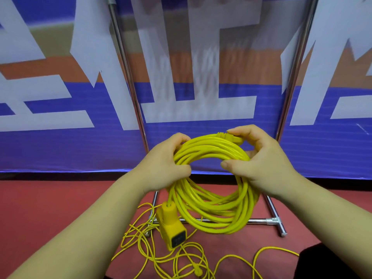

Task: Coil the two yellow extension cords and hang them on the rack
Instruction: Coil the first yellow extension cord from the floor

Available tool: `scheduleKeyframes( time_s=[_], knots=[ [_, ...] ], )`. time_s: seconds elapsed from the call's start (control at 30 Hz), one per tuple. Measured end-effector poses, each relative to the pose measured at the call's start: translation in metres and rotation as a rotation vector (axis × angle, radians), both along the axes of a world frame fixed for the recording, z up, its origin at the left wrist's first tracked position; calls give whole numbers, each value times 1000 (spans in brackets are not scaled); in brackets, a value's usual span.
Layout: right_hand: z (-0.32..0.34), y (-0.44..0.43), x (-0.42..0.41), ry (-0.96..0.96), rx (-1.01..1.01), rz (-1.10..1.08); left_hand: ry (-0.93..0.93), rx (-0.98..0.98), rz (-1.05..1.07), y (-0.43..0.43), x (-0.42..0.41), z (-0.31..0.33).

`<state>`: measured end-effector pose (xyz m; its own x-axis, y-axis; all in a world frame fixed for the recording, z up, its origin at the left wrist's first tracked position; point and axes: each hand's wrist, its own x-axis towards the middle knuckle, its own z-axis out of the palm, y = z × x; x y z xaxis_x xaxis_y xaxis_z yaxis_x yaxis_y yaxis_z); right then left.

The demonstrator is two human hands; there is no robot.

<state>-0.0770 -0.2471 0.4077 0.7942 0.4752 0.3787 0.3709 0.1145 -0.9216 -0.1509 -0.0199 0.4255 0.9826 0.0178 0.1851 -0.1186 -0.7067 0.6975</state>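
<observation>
Both hands are holding the coiled cord [213, 184] up before the rack [128, 81]: the left hand [165, 166] is gripping its left side, the right hand [259, 162] seemingly pinching the plug [229, 136]. The second cord [161, 256] is lying loose on the red floor [50, 208].

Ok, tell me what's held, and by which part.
The coiled yellow cord: left hand grips its left side, right hand its upper right, at the plug.

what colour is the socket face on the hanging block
Black socket face on the yellow block; head view.
</observation>
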Motion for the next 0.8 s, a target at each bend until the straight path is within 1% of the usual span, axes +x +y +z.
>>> scheduleKeyframes(
  time_s=[0.13,0.2,0.27,0.3,0.33,0.4,0.43,0.53,0.67,0.73,0.8],
  knots=[
    [-6,-4,7,29,14,57,-69,-115,0,-2,-4,1],
    [-8,-7,12,31,2,101,-83,-125,-13,-2,-6,8],
    [-12,-12,15,17,-61,121,-72,-108,-20,-3,-10,13],
    [-13,-15,17,-19,-121,110,-61,-89,-16,-4,-10,14],
    [-14,-18,18,-96,-213,84,-50,-61,-8,-4,-12,15],
    [-12,-23,17,-338,-441,21,-30,14,-10,-5,-13,15],
    [-8,-22,15,-441,-519,25,-19,50,-18,-5,-13,16],
    [1,-13,7,-592,-632,126,7,104,-33,-8,-15,19],
    [8,-7,2,-623,-715,136,8,125,-30,-12,-16,20],
    [10,-8,0,-586,-700,164,14,125,-47,-14,-16,21],
    [11,-9,-2,-515,-643,214,16,117,-61,-16,-18,22]
  ],
)
